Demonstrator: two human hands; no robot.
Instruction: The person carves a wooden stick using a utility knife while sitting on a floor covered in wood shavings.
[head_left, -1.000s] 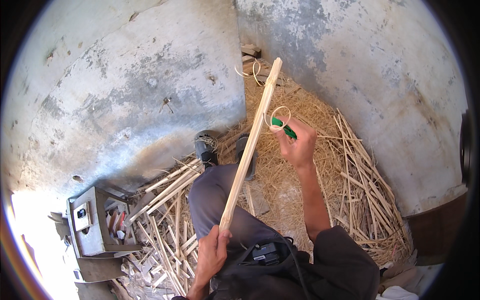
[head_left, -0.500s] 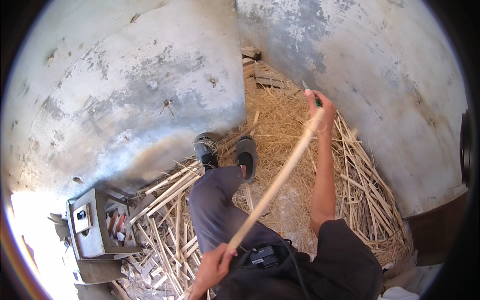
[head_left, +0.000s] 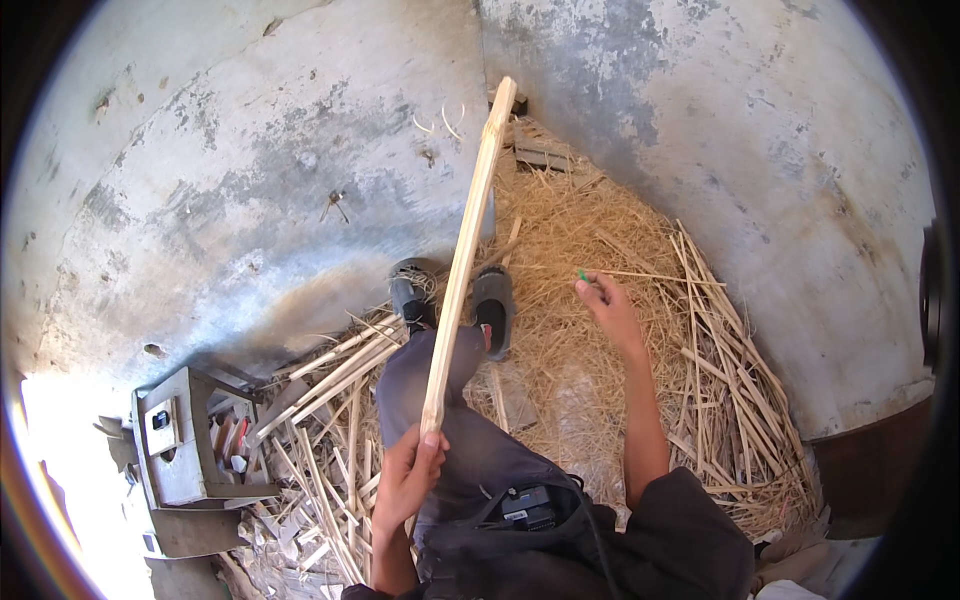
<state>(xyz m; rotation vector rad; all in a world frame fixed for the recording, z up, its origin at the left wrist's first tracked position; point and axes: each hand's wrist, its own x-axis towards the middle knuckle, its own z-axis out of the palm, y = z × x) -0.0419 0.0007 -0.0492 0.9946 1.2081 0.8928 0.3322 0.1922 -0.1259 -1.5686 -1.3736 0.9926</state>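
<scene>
Wooden stick [head_left: 465, 250]: the left hand [head_left: 408, 468] grasps its lower end. The right hand [head_left: 613, 310] clutches a green tool [head_left: 582, 275], perhaps a knife.

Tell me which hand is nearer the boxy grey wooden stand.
Left. The left hand is right of the stand; the right hand is much farther right and forward.

The wooden stick [head_left: 463, 260], slanting across to the right hand [head_left: 610, 305] half a second ago, now stands steeper, its far end swung left. The left hand [head_left: 408, 475] has shifted leftward with it. The right hand has dropped nearer the person, and two pale shavings [head_left: 453, 122] have appeared against the left wall [head_left: 290, 190].
</scene>
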